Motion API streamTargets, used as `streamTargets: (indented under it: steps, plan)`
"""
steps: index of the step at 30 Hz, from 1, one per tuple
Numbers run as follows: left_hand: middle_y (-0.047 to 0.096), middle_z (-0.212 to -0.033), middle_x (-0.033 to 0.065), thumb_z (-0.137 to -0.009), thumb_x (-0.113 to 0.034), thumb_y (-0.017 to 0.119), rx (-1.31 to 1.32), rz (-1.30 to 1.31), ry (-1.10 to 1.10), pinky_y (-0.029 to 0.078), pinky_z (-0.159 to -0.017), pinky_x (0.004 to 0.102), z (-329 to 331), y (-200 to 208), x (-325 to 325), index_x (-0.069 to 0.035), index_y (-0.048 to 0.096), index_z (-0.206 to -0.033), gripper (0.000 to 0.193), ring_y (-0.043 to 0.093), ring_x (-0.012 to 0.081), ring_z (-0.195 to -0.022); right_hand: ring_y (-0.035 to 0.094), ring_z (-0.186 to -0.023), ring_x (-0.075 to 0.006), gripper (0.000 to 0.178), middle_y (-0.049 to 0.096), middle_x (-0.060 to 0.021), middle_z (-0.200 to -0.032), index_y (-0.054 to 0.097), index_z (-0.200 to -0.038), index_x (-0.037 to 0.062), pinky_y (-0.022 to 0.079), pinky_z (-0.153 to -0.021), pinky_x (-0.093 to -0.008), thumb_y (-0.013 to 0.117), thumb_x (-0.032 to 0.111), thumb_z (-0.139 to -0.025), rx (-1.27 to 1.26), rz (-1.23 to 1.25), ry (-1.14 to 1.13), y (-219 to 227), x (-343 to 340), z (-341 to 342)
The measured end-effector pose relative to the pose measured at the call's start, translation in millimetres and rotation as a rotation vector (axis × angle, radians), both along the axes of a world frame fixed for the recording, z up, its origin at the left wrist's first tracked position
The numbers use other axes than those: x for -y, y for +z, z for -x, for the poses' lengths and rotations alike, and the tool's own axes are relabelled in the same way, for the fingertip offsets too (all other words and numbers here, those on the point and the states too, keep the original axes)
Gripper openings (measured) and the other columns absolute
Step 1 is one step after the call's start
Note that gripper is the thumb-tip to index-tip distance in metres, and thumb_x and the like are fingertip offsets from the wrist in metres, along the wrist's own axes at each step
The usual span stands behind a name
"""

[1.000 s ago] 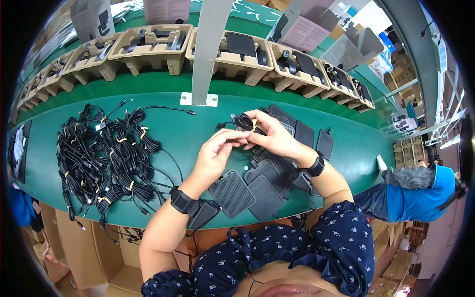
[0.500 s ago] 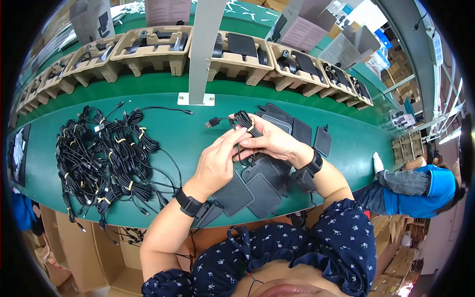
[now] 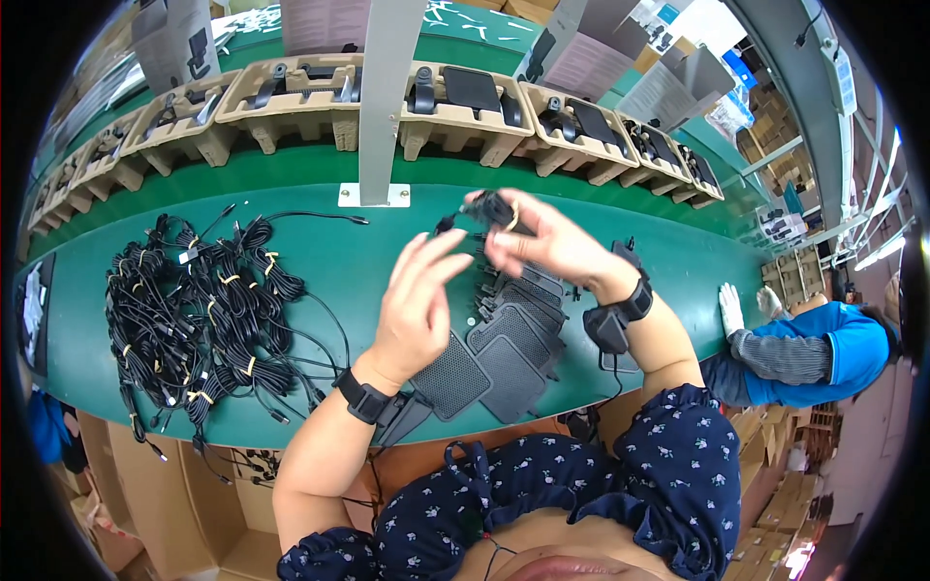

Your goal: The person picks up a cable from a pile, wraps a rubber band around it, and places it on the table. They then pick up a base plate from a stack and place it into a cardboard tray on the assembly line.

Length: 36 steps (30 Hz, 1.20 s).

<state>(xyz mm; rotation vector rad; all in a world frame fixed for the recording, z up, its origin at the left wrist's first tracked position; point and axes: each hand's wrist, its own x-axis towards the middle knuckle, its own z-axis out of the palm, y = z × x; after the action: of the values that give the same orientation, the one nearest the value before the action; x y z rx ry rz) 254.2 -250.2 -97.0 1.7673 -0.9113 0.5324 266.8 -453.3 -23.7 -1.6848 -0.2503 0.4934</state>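
My right hand (image 3: 557, 247) grips a coiled black cable (image 3: 492, 209) tied with a tan band, held above the green table. One cable end hangs toward my left hand (image 3: 418, 305), whose fingers are stretched out and apart, a little short of that end. Motion blurs the coil and the fingertips. Below my hands, several black mesh-faced flat pads (image 3: 509, 349) lie overlapping in a fanned stack. A large heap of banded black cables (image 3: 199, 320) covers the left part of the table.
A grey metal post (image 3: 387, 107) is bolted to the table ahead. Behind it, pulp trays (image 3: 465, 121) with black parts line a raised shelf. Cardboard boxes (image 3: 184, 494) stand below the near edge. At the right, a co-worker in blue (image 3: 833, 358) has gloved hands by the table.
My hands have moved apart: the left has come off the cable coil and opened. The right has lifted the coil slightly. The co-worker's gloved hands have moved into fuller view.
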Motion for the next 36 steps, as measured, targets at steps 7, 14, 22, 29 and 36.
streamTargets:
  steps: [7,14,22,29,36]
  plan:
    - [0.054,-0.109,0.013,-0.073,0.016,0.039,-0.302,0.149,0.059,0.044,-0.086,0.032,-3.4,-10.6,0.6,-0.001,0.058,-0.097,0.035,0.055,0.027,-0.099,0.032,-0.051,-0.0028,0.029,0.034,0.0085,-0.061,0.046,-0.083,0.0114,0.027,-0.046,-0.0186,0.045,0.038,-0.095,0.361,0.211,-0.576,15.8,65.0,-59.9]
    - [0.054,-0.106,0.0124,-0.073,0.016,0.04,-0.26,0.114,0.092,0.047,-0.07,0.0303,-6.6,-20.5,3.3,-0.002,0.059,-0.092,0.032,0.055,0.0259,-0.092,0.043,-0.055,-0.0073,0.032,0.048,0.0014,-0.065,0.055,-0.089,0.0021,0.035,-0.049,-0.0238,0.053,0.034,-0.091,0.552,0.687,-0.779,4.8,138.3,-141.4]
    - [0.055,-0.103,0.0111,-0.071,0.014,0.043,-0.213,0.044,0.155,0.044,-0.078,0.0347,-6.8,-20.1,2.0,-0.003,0.06,-0.09,0.03,0.052,0.0284,-0.094,0.06,-0.094,-0.0395,0.045,0.061,-0.0281,-0.096,0.049,-0.108,-0.0046,0.047,-0.082,-0.0435,0.054,0.032,-0.082,0.461,1.154,-0.838,-10.8,138.7,-187.5]
    - [0.055,-0.103,0.011,-0.062,0.016,0.037,-0.22,0.026,0.146,0.044,-0.072,0.0342,-6.9,-20.8,0.5,-0.003,0.058,-0.084,0.035,0.051,0.0288,-0.092,0.062,-0.08,-0.0412,0.05,0.062,-0.0292,-0.082,0.046,-0.105,-0.0036,0.049,-0.073,-0.0499,0.045,0.044,-0.089,0.625,1.287,-0.846,-46.7,125.2,-186.7]
    - [0.056,-0.102,0.0105,-0.062,0.016,0.037,-0.195,0.028,0.159,0.043,-0.063,0.0325,-8.3,-22.6,2.6,-0.004,0.058,-0.084,0.036,0.051,0.0279,-0.091,0.056,-0.089,-0.0371,0.027,0.06,-0.0174,-0.092,0.057,-0.093,0.0075,0.045,-0.075,-0.045,0.053,0.033,-0.085,0.912,1.573,-0.53,-43.5,158.0,-168.0]
